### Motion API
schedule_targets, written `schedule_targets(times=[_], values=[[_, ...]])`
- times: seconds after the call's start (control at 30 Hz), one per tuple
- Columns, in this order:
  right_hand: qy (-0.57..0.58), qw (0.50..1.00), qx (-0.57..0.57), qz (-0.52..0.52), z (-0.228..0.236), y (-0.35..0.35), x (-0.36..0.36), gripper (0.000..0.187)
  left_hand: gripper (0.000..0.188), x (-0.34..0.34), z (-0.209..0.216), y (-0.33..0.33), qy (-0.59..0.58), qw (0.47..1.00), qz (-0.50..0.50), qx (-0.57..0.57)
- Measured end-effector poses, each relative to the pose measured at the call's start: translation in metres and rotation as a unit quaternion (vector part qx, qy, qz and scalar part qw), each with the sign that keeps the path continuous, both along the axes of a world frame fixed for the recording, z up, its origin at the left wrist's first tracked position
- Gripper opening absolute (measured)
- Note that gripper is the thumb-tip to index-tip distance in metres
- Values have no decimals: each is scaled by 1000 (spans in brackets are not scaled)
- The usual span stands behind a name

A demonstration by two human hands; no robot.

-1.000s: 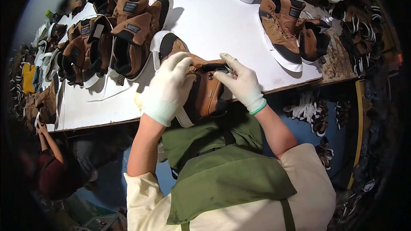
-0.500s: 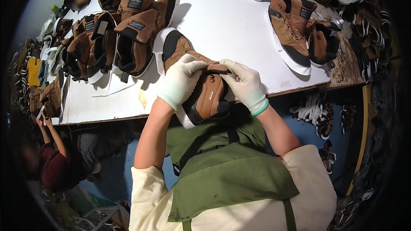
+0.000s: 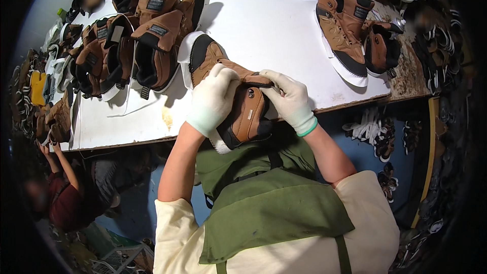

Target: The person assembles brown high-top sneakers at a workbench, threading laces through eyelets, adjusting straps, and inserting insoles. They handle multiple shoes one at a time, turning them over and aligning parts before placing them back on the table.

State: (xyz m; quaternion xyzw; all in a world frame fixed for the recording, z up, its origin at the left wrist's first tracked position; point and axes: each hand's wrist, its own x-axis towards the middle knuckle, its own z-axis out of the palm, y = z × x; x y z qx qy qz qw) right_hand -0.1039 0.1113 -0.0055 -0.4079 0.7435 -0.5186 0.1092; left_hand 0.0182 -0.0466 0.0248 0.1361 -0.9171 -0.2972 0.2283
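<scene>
A brown high-top shoe [image 3: 247, 116] with a black toe and heel and a white sole lies on its side across the table's near edge, toe pointing away to the left. Both my hands wear white knit gloves. My left hand [image 3: 215, 96] is closed on the shoe's upper near the tongue, its fingers bent inward. On the other side of the tongue, my right hand [image 3: 288, 97] pinches the tongue's edge between thumb and fingers. The fingertips of both hands nearly meet there. My gloves cover part of the shoe's middle.
Several brown shoes [image 3: 154, 63] stand at the left of the white table [image 3: 253, 18]. Another pair [image 3: 341, 35] sits at the right. Shoes hang or lie on racks [image 3: 436, 61] at the far right. A co-worker in a dark red top [image 3: 71, 200] is at the lower left.
Hardly anything differs. My hands stay on the shoe's tongue, with small shifts of the fingers. The view has moved slightly.
</scene>
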Motion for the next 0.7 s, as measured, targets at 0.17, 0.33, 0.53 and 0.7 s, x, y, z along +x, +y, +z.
schedule_targets(times=[0.17, 0.33, 0.53, 0.7], values=[[18, 998, -50, -12, -14, 1, 1, 38, 13, 9, 2, -4, 110, 906, 77, 400], [6, 998, -61, -1, -18, 0, 2, 39, 14, 10, -3, -7, 63, 911, 83, 399], [-3, 1000, -25, 7, -4, 3, 3, 39, 13, 0, 10, -7, -46, 991, -46, 114], [37, 999, -16, 19, -4, 3, 2, 39, 16, -5, 15, -10, -138, 988, -64, -29]])
